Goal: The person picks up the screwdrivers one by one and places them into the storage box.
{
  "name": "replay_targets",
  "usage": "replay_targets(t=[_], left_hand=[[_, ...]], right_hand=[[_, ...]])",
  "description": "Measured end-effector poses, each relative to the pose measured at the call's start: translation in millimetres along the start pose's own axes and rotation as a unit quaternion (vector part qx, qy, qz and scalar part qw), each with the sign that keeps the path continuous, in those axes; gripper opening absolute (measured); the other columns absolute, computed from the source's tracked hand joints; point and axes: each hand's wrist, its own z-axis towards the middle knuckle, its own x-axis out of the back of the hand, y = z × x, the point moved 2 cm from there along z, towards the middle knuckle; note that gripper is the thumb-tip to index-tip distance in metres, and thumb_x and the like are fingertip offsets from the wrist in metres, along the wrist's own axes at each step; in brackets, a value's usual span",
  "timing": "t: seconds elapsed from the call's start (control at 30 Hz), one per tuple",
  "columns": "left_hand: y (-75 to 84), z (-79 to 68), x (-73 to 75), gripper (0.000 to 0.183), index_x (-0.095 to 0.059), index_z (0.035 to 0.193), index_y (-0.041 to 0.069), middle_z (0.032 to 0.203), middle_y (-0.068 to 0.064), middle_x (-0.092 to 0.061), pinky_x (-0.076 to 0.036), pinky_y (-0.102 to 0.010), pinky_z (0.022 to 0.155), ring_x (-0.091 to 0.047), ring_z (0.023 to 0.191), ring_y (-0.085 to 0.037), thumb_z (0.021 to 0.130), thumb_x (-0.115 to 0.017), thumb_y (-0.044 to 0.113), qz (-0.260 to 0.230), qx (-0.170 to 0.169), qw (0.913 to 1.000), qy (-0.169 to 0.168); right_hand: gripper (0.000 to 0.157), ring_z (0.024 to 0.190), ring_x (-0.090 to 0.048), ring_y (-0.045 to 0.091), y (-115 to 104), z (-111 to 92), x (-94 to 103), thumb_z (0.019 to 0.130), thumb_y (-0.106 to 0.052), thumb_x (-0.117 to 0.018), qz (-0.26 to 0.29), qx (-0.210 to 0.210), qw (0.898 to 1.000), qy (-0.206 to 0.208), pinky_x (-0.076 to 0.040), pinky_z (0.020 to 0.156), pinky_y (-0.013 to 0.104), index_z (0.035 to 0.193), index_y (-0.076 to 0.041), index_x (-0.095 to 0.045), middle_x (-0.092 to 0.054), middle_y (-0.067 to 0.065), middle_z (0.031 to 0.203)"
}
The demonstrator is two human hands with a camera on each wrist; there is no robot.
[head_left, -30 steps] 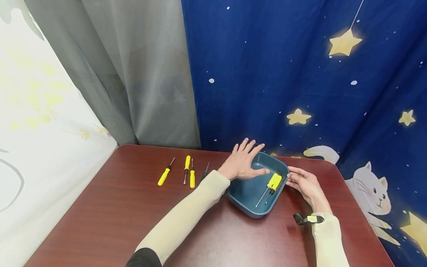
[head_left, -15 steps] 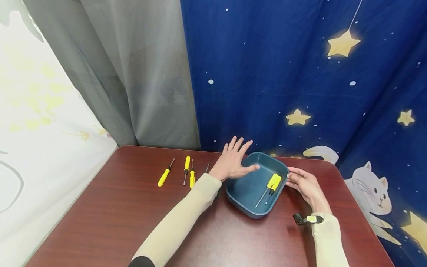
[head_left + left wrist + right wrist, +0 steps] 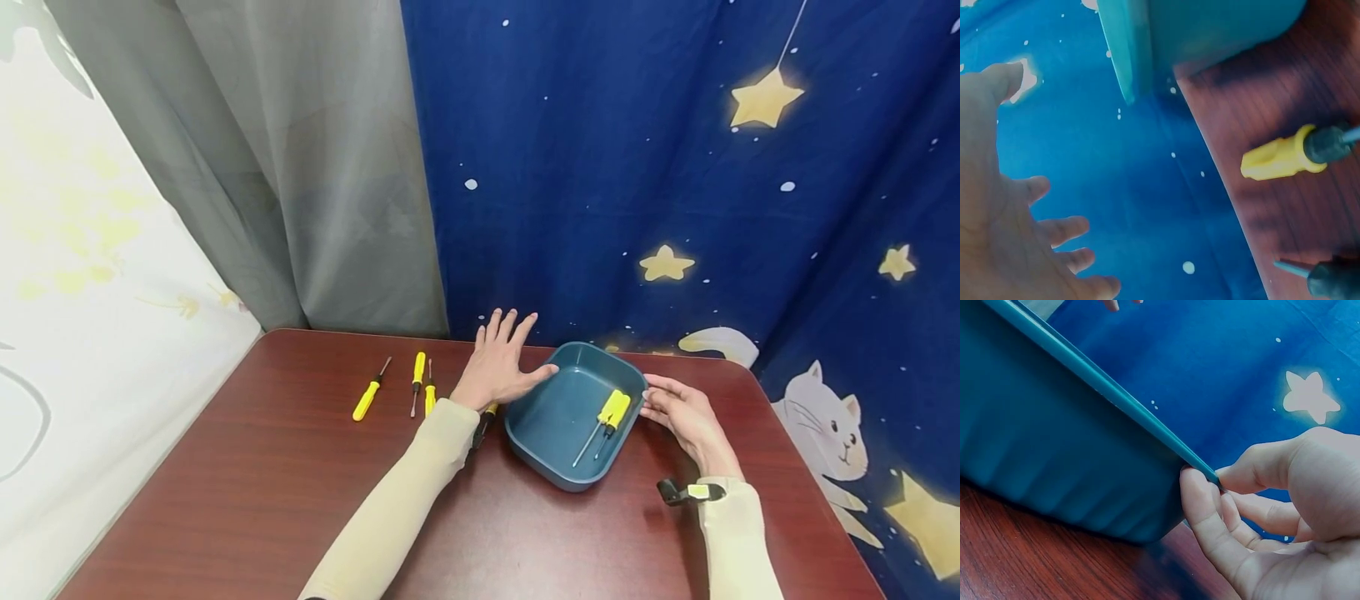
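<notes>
A blue rectangular bin (image 3: 555, 433) rests on the table, with two yellow-handled screwdrivers (image 3: 615, 408) lying inside along its right side. My right hand (image 3: 686, 417) pinches the bin's rim at the right; the right wrist view shows thumb and fingertips on the rim (image 3: 1147, 422). Left of the bin hovers my left hand (image 3: 495, 367), its fingers spread and holding nothing. Below it in the left wrist view lies a yellow-handled screwdriver (image 3: 1279, 157), mostly hidden by the wrist in the head view. Part of another, dark tool (image 3: 1332, 278) shows near the lower edge.
On the table's left side lie more yellow screwdrivers: one set apart (image 3: 367, 400), one with its handle toward the back (image 3: 418, 375), and one beside it (image 3: 430, 398) partly behind the left sleeve. A blue star-patterned curtain (image 3: 570, 208) hangs along the table's back edge.
My left hand has moved left, from over the bin to beside it, fingers still spread. The right hand, the bin and its two screwdrivers have stayed in place.
</notes>
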Motion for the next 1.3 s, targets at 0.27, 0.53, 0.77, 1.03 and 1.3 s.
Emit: replay_targets(t=[0.27,0.53,0.77,1.03,1.3], left_hand=[[-16.1,-5.2,4.2,0.095,-0.017,0.165,0.031,0.172,-0.011,-0.018,-0.015,-0.062,0.127,-0.007,0.161,-0.037,0.089,-0.049,0.079,0.022,0.024,0.9994,0.015],[-33.0,-11.8,9.7,0.095,-0.017,0.165,0.032,0.172,-0.011,-0.016,-0.013,-0.060,0.127,-0.005,0.161,-0.036,0.089,-0.050,0.078,0.010,0.043,0.9989,0.019],[-45.8,-16.5,11.4,0.095,-0.019,0.165,0.031,0.171,-0.013,-0.019,-0.014,-0.062,0.127,-0.006,0.160,-0.038,0.089,-0.054,0.076,0.008,0.056,0.9980,0.029],[-64.8,-24.6,14.7,0.093,-0.023,0.164,0.026,0.170,-0.018,-0.021,-0.017,-0.066,0.124,-0.010,0.159,-0.043,0.090,-0.055,0.073,0.006,0.070,0.9968,0.037],[-85.5,-31.0,16.8,0.094,-0.020,0.165,0.025,0.171,-0.019,-0.017,-0.014,-0.066,0.125,-0.006,0.159,-0.043,0.091,-0.053,0.073,0.004,0.103,0.9942,0.029]], right_hand=[[0.052,0.084,-0.068,0.004,0,0,-1.1,0.102,-0.002,-0.055,0.005,0.002,1.000,0.000,-0.060,0.080,0.022,0.151,0.008,-0.040,-0.070,-0.006,0.096],[0.053,0.085,-0.067,0.005,1,0,0.3,0.102,-0.002,-0.055,0.004,0.003,1.000,0.001,-0.060,0.081,0.022,0.151,0.008,-0.039,-0.069,-0.006,0.097],[0.054,0.084,-0.067,0.004,1,0,-1.2,0.102,-0.001,-0.056,0.010,0.007,1.000,-0.001,-0.060,0.080,0.021,0.152,0.009,-0.038,-0.070,-0.007,0.095],[0.054,0.082,-0.067,0.004,-1,0,-1.8,0.102,-0.001,-0.056,0.013,0.004,1.000,0.003,-0.060,0.079,0.022,0.151,0.009,-0.038,-0.070,-0.007,0.094],[0.054,0.084,-0.067,0.005,-1,0,-2.5,0.101,-0.001,-0.057,0.010,0.005,1.000,-0.003,-0.060,0.080,0.022,0.151,0.009,-0.038,-0.071,-0.006,0.095]])
